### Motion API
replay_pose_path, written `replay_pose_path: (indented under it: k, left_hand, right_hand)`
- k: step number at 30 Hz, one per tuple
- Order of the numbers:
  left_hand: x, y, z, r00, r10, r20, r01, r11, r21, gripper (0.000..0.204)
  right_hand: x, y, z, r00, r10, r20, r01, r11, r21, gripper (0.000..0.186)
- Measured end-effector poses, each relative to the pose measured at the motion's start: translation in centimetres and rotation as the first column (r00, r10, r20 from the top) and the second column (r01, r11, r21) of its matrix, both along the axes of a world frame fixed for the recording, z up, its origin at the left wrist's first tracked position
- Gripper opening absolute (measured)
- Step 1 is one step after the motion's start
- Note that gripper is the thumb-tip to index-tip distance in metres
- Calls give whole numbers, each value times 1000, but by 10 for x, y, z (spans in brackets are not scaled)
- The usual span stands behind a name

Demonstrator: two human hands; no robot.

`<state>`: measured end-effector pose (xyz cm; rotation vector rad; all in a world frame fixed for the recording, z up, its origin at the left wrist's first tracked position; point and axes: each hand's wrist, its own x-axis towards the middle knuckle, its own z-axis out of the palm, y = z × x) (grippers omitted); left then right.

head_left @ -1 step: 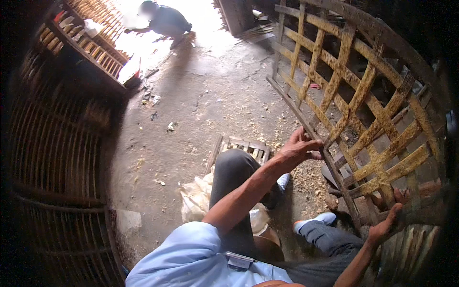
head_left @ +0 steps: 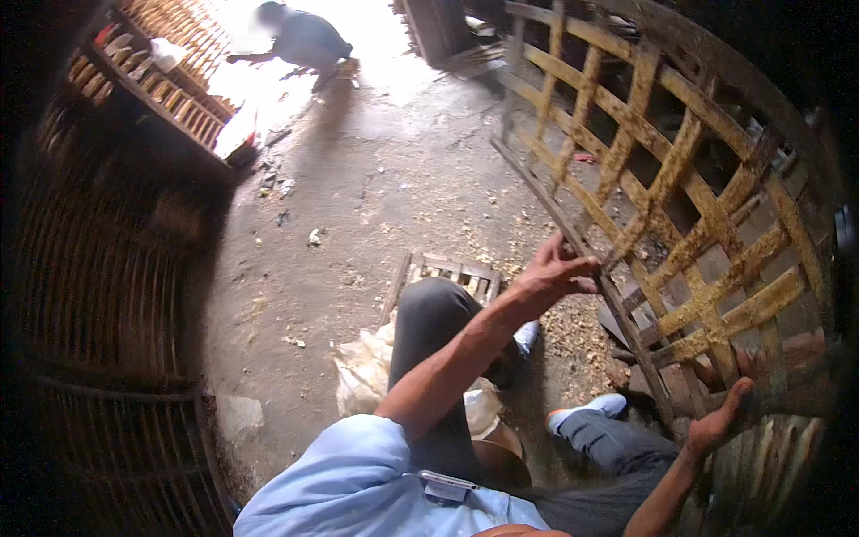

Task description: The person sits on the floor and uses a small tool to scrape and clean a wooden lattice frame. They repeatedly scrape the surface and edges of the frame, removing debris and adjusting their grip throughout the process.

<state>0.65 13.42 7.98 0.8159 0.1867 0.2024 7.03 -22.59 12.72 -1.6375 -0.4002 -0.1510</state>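
A large lattice panel (head_left: 667, 183) of woven, yellow-stained bamboo strips in a wooden frame stands tilted on my right. My left hand (head_left: 557, 270) pinches the frame's near left rail about halfway along, fingers bent over the wood. At the panel's lower right corner, my right hand (head_left: 720, 421) holds the bottom edge with its thumb up; its other fingers are partly hidden by the strips. A smaller slatted wooden frame (head_left: 447, 267) lies on the floor beyond my bent knee. Under that leg is a crumpled whitish sack (head_left: 361, 362).
Wood chips and crumbs (head_left: 573, 353) litter the dirt floor (head_left: 358, 206). Along the left runs a dark slatted wall (head_left: 107, 313). At the bright far opening, another person (head_left: 309, 40) crouches. A shelf with slats (head_left: 170, 85) stands at the far left.
The whole view has shifted slightly to the left. Both hands keep the same hold on the lattice panel.
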Motion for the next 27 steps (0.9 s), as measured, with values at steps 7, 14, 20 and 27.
replay_pose_path:
  k: [7,14,20,27]
  left_hand:
    - [-11,6,6,1000,18,10,-18,999,-38,50]
    - [-6,18,26,926,37,376,149,879,-452,38]
    - [-9,27,43,925,129,357,7,934,-358,45]
    - [-9,30,27,941,339,-21,-335,936,107,36]
  right_hand:
    - [4,-48,-33,921,215,326,-60,903,-425,52]
    - [-4,20,28,983,-168,76,172,984,-47,47]
    - [15,-20,-10,951,-194,240,225,968,-110,49]
    - [-8,18,22,979,-88,185,120,977,-173,47]
